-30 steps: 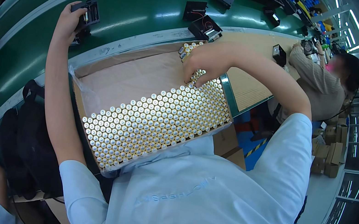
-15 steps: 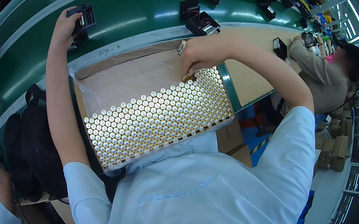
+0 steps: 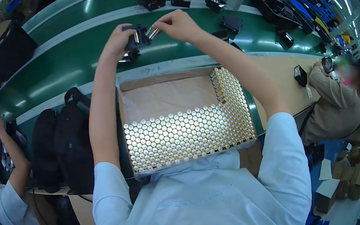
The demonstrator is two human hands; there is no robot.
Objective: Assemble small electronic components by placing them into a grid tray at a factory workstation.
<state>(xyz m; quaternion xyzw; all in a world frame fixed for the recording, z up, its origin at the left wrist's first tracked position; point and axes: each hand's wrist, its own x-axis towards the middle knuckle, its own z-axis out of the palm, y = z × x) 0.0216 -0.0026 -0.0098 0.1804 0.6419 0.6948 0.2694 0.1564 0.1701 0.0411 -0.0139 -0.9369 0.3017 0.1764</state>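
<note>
In my left hand (image 3: 117, 42) is a small black plastic battery case (image 3: 142, 31), held above the green conveyor belt. A gold-and-silver battery (image 3: 136, 37) shows in it near my thumb. My right hand (image 3: 178, 25) pinches slim cylindrical batteries (image 3: 152, 33), tilted at the case's right edge; their exact number is hard to make out. Below both arms, an open cardboard box (image 3: 166, 79) holds many upright batteries (image 3: 181, 133) in tight rows. Bare liner shows in its far left part. Just under the case, another dark case (image 3: 129, 56) sits at the belt's edge.
Several black cases (image 3: 151, 1) stand along the green belt (image 3: 81, 58). Black bags (image 3: 68, 142) lie left of the box. At right, a co-worker (image 3: 337, 105) sits by a tan table (image 3: 283, 74) with an open black case (image 3: 300, 75). Another person's arms (image 3: 15, 153) show at lower left.
My right hand has gone from the battery box up and left to the case, carrying batteries. My left hand still holds the case, now closer to my right. The whole view has shifted.
</note>
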